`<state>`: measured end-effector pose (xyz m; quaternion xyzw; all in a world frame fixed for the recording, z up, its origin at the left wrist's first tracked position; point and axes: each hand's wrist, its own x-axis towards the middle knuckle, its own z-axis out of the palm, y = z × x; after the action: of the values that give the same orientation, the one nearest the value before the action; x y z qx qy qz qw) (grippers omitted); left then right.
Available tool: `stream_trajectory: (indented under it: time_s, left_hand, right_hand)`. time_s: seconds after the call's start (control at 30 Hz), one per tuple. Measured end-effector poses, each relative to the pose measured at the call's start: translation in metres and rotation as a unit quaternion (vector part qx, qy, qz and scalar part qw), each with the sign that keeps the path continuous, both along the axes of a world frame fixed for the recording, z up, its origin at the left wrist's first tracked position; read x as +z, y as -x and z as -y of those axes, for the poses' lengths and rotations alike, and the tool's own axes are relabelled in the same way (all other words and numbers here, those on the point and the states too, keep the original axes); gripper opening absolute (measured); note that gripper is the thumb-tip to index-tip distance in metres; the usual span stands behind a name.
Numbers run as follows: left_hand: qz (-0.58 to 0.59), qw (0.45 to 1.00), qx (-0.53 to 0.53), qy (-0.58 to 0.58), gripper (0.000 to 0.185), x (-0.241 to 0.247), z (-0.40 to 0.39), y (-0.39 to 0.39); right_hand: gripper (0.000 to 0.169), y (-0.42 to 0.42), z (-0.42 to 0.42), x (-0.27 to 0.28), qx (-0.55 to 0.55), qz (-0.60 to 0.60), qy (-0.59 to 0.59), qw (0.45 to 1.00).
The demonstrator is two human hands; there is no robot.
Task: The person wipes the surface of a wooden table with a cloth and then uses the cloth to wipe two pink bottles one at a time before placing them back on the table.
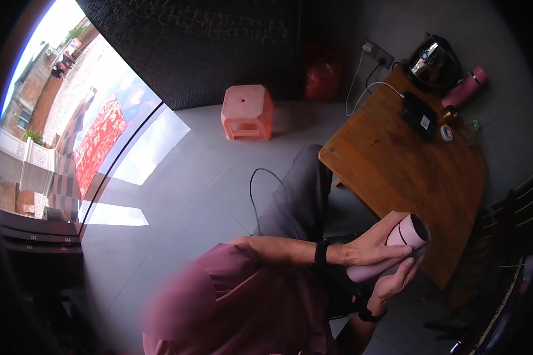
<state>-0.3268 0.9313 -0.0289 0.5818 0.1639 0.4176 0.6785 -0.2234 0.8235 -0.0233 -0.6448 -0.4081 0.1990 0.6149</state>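
Note:
A pale pink insulated bottle (369, 270) is held at a slant over the near corner of the wooden table, its dark round end (419, 228) up and to the right. My left hand (375, 242) wraps around it from above, just below a thin dark ring, with the thumb along its side. From below, my right hand (395, 280) cups the bottle's other side. Some blurred grey material, perhaps cloth, shows between that hand and the bottle; its extent is hidden by the fingers. Both wrists wear dark bands.
On the wooden table (382, 151) are an electric kettle (433, 62), a darker pink bottle (465, 86), a black box-like device (419, 116) with a white cable, and a tape roll (446, 132). A pink plastic stool (247, 113) stands on the tiled floor. Dark chair slats (511, 208) rise at right.

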Motion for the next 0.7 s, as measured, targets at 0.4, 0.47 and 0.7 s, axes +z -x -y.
stream_trajectory:
  time_s: [0.4,0.47,0.7]
  left_hand:
    - [0.081,0.987,0.030,-0.136,0.087,-0.003,-0.014,0.008]
    - [0.087,0.973,0.007,-0.213,0.093,-0.009,-0.012,0.008]
    - [0.025,0.964,0.049,-0.262,0.101,-0.007,0.014,0.000]
  right_hand:
    - [0.059,0.024,0.015,-0.060,0.129,-0.550,-0.001,0.825]
    - [0.059,0.022,0.016,-0.064,0.125,-0.536,-0.018,0.835]
    - [0.059,0.011,0.035,-0.079,0.096,-0.500,0.018,0.861]
